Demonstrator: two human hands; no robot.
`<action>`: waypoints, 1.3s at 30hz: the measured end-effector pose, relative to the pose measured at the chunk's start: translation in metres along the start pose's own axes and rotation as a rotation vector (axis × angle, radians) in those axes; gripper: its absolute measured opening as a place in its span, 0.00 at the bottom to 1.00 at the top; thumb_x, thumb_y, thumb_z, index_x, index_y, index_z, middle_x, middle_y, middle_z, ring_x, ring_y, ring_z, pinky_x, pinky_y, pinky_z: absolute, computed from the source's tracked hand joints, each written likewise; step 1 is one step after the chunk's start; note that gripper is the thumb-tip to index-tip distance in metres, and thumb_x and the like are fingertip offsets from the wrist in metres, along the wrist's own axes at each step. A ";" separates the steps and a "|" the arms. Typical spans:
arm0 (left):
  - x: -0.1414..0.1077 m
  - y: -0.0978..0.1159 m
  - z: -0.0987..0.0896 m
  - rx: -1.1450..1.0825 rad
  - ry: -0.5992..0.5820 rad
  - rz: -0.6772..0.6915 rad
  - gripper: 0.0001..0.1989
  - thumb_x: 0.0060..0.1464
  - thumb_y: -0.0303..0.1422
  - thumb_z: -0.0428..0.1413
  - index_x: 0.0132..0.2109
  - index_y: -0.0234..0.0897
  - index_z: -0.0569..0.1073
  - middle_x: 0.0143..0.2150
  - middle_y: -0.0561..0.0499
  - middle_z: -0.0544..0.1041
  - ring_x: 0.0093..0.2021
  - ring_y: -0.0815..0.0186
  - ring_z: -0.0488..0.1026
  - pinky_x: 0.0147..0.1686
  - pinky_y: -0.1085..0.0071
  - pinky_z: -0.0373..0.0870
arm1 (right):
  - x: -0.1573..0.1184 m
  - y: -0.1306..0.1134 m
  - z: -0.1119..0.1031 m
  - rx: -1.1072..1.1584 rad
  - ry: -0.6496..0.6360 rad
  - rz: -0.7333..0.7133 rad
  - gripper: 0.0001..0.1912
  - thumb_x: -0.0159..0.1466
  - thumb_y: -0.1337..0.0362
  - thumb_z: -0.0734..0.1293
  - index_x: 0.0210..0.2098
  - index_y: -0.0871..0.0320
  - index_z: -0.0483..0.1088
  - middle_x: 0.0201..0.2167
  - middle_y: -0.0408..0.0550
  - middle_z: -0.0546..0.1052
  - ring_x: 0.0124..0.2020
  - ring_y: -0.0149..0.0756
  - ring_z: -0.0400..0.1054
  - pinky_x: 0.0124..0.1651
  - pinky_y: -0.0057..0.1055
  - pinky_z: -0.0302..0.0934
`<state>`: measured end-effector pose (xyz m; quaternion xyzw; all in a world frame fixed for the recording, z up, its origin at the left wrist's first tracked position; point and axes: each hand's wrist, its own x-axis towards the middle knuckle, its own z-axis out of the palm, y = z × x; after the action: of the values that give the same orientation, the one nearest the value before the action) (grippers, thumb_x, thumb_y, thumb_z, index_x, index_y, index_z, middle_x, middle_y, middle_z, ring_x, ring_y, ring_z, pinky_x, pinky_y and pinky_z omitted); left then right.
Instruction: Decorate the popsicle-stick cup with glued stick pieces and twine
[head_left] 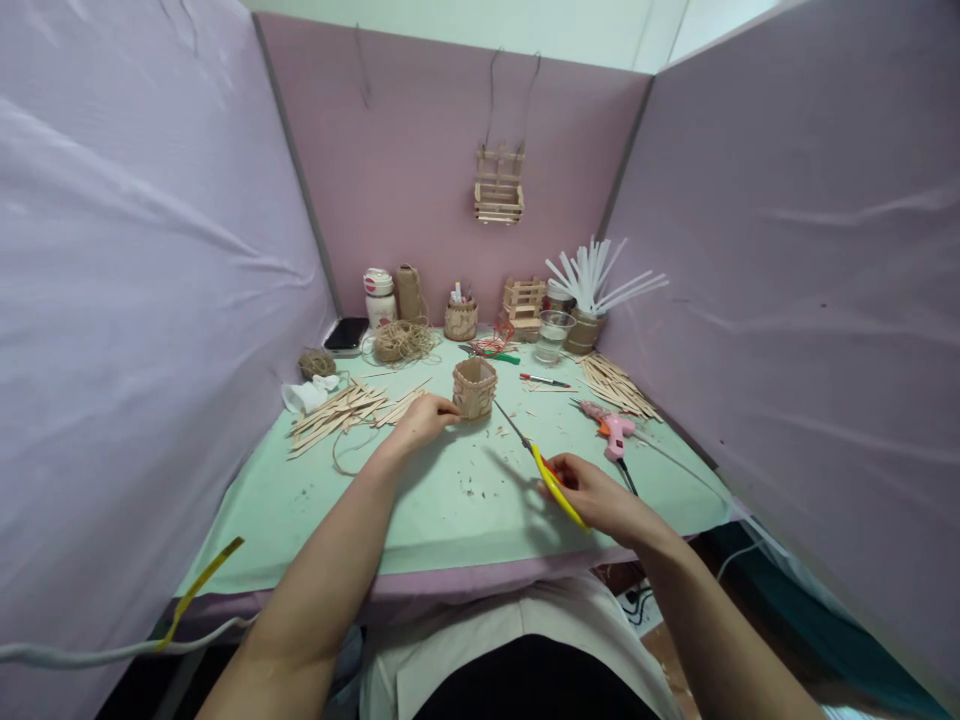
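A small cup made of wooden sticks (pixel 474 388) stands upright on the green table, its open top facing up. My left hand (pixel 427 418) is at its lower left side, fingertips closed near the base; whether they pinch a strand or the cup itself is too small to tell. My right hand (pixel 583 488) holds yellow-handled scissors (pixel 555 490), with the blades pointing up and left toward the cup's right side. Twine (pixel 341 460) lies in a loose curve left of my left hand. Small scraps (pixel 472 490) are scattered in front of the cup.
Wooden sticks (pixel 337 415) lie left, more sticks (pixel 616 385) right. A pink glue gun (pixel 616 430) rests beyond my right hand. Behind are a twine bundle (pixel 401 342), green-handled pliers (pixel 499 356), a red pen (pixel 545 380), a water cup (pixel 553 338) and white glue sticks (pixel 592 275).
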<state>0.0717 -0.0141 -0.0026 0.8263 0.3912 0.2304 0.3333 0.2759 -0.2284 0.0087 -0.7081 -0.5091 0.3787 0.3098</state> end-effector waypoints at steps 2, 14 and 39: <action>0.000 -0.002 0.001 -0.005 0.013 -0.012 0.07 0.43 0.32 0.57 0.32 0.36 0.78 0.29 0.50 0.78 0.31 0.64 0.72 0.32 0.70 0.63 | -0.001 -0.006 0.003 0.024 -0.052 0.010 0.22 0.52 0.53 0.71 0.40 0.60 0.68 0.32 0.44 0.71 0.31 0.31 0.63 0.31 0.25 0.56; 0.001 -0.005 0.002 0.014 -0.041 -0.008 0.07 0.46 0.30 0.52 0.28 0.35 0.75 0.25 0.52 0.75 0.28 0.67 0.70 0.29 0.72 0.61 | 0.007 -0.028 0.021 0.332 -0.193 0.233 0.23 0.52 0.45 0.70 0.29 0.58 0.64 0.18 0.35 0.61 0.16 0.22 0.50 0.16 0.22 0.43; -0.001 0.001 0.006 -0.056 -0.100 -0.112 0.08 0.45 0.31 0.53 0.28 0.33 0.76 0.23 0.51 0.74 0.22 0.70 0.67 0.24 0.73 0.60 | 0.026 -0.037 0.045 0.518 -0.220 0.181 0.20 0.53 0.49 0.69 0.27 0.57 0.60 0.15 0.33 0.59 0.13 0.20 0.47 0.15 0.20 0.40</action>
<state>0.0759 -0.0178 -0.0059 0.8039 0.4130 0.1807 0.3881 0.2248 -0.1908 0.0096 -0.6026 -0.3610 0.5966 0.3880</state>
